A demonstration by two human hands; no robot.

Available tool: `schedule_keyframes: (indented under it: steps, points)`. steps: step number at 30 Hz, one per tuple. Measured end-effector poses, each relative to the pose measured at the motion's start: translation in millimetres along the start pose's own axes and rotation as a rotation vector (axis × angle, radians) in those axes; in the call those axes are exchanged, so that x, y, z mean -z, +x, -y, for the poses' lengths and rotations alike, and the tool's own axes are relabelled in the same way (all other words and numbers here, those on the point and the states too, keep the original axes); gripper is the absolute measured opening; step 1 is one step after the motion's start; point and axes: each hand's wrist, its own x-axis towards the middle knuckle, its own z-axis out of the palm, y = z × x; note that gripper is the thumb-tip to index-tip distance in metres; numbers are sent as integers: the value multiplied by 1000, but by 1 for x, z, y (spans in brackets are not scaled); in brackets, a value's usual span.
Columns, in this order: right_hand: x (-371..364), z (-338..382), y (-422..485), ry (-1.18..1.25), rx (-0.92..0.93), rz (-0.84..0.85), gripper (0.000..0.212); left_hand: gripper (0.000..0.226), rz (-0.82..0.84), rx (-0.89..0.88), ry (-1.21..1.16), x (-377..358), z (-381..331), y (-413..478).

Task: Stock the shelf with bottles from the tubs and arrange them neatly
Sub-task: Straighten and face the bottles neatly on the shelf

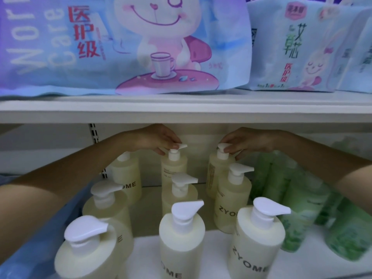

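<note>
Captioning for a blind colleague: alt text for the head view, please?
The left hand pinches the pump of the back middle bottle, the right hand that of the back right bottle, deep in a white shelf. Pale yellow pump bottles stand in front, green bottles rightward.

both arms stretched way in, left grip (pixel 159 139) pinching the left pump head (pixel 182 146), right grip (pixel 247 142) pinching the right pump head (pixel 221 146)

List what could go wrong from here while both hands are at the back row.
1. The left hand and right hand hold the back middle bottle and back right bottle only by their pump heads; either bottle could tip or twist.
2. The left forearm passes close over the middle-left bottle, so pulling back might knock it over.
</note>
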Motion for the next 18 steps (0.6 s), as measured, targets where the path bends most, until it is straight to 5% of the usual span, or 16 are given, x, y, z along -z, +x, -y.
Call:
schedule_keyframes:
  steps: [18]
  points:
    - [0,0,1,30,6,22,28,28,-104,-70,7,-7,2,4]
